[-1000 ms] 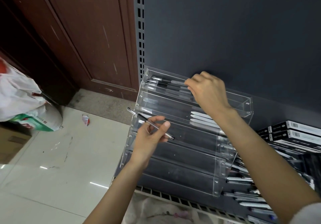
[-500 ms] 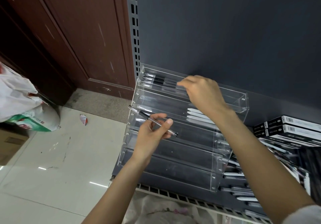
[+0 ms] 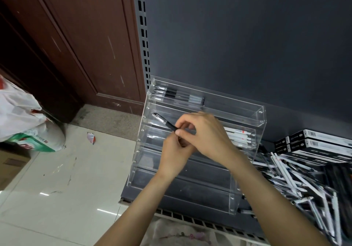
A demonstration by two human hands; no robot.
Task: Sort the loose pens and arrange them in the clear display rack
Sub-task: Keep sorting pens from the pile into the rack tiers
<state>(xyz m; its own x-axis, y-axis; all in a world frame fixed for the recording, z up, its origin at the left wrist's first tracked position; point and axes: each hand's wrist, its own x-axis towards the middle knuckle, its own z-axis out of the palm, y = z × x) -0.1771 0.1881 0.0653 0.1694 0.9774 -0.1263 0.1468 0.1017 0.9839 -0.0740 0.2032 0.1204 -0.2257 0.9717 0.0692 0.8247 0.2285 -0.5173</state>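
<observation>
Surroundings: grey shelf (image 3: 144,194) against a dark back panel (image 3: 247,36), slotted upright (image 3: 142,36) at 11 o'clock. Brown wooden door (image 3: 80,36) at 10 o'clock, pale tiled floor (image 3: 57,179) at 8. White and green bag (image 3: 24,123) at 9 o'clock, lettering on it too blurred to read. Small scrap (image 3: 91,138) on the tiles just right of the bag. Black boxes (image 3: 314,140) with white labels at 3 o'clock, print too small to read. Loose pens (image 3: 297,179) heaped on the shelf at 4 o'clock, touching the rack's right side.

Rack (image 3: 245,188): clear, stepped tiers, standing on the shelf at centre. Top tier holds black pens (image 3: 177,95) lying side by side along the tier. Second tier holds white pens (image 3: 238,137) at its right end, partly hidden behind the right hand (image 3: 207,137); red mark on one, lettering unreadable.

Both hands meet in front of the rack's middle tiers and block the view of them. Left hand (image 3: 175,154) pinches a black pen (image 3: 165,121) between thumb and fingers; right hand's fingers curl onto the same pen from the 3 o'clock side.

Pen: long axis runs 10 to 4 o'clock, silver end pointing to 10, free in front of the rack's left part, other end buried in the hands
</observation>
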